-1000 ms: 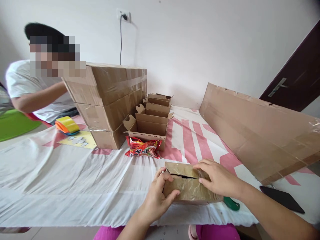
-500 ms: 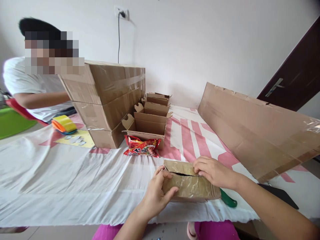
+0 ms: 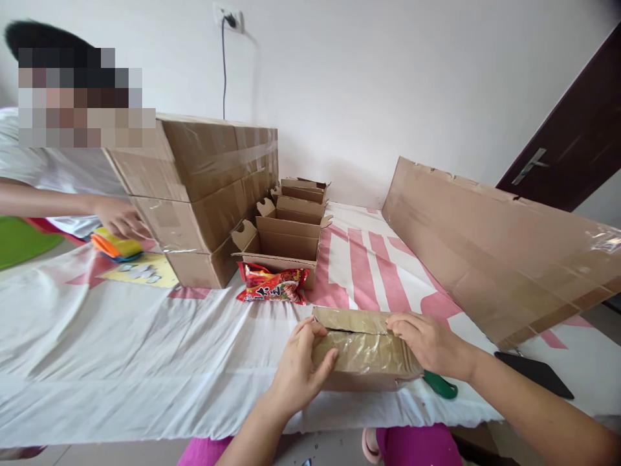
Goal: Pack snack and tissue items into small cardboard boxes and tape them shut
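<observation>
A small taped cardboard box [image 3: 366, 353] lies in front of me near the table's front edge, with a narrow dark slit along its top between the flaps. My left hand [image 3: 306, 359] grips its left end, thumb on the near top panel and fingers at the far corner. At the right end, my right hand [image 3: 427, 340] has its fingers curled onto the top by the seam; its fingertips are partly hidden. A green handle [image 3: 440, 386] sticks out beside the box's right end; the rest of that tool is hidden.
Behind the box lies a red food packet [image 3: 272, 283], against several open cardboard boxes [image 3: 288, 243]. Stacked taped cartons [image 3: 204, 162] stand left. A large cardboard panel [image 3: 495, 246] stands right, near a black flat object [image 3: 536, 374]. A co-worker's hand [image 3: 119, 217] reaches over coloured cloths [image 3: 114, 244].
My right hand has shifted right along the box top, and the slit looks narrower. The co-worker's hand has come into sight over the cloths. The view has shifted slightly.
</observation>
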The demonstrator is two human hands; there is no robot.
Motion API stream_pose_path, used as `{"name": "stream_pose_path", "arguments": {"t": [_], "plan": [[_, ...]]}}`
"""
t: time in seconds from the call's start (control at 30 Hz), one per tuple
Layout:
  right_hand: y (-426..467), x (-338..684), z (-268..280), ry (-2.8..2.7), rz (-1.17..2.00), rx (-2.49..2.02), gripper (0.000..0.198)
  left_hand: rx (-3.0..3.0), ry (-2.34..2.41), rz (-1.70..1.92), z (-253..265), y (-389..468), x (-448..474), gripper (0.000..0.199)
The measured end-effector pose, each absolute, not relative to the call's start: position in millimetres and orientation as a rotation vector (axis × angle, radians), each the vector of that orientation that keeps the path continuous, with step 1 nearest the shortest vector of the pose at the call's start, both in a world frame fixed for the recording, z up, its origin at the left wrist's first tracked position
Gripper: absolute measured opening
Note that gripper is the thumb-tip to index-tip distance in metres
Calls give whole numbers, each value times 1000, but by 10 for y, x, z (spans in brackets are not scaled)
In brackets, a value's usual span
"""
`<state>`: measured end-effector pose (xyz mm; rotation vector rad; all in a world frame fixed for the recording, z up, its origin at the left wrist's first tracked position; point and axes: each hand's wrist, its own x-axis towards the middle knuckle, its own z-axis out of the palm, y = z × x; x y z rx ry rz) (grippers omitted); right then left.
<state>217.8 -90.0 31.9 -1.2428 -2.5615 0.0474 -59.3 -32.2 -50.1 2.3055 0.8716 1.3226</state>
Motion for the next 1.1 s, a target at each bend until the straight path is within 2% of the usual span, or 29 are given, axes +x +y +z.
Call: {"name": "stream_pose_path", "arguments": {"t": [0.2, 0.37, 0.53, 0.73, 1.1], "plan": [[-825, 2096, 337, -2508, -73, -1254, 39, 2284, 871, 1323, -539, -304, -543, 18], [-699, 1995, 311, -2686, -185, -1149, 28, 2294, 873, 1300, -522, -291, -549, 16], [-754, 2034, 309, -2696, -240, -1109, 32, 2314, 851, 1283, -491, -287, -561, 14], [-834, 2115, 277, -2645, -206, -1051, 27, 2328, 847, 1243, -474, -285, -568, 14], [-1009, 2060, 268, -2566, -327, -1080, 26, 2364, 800, 1248, -451, -307, -585, 15]]}}
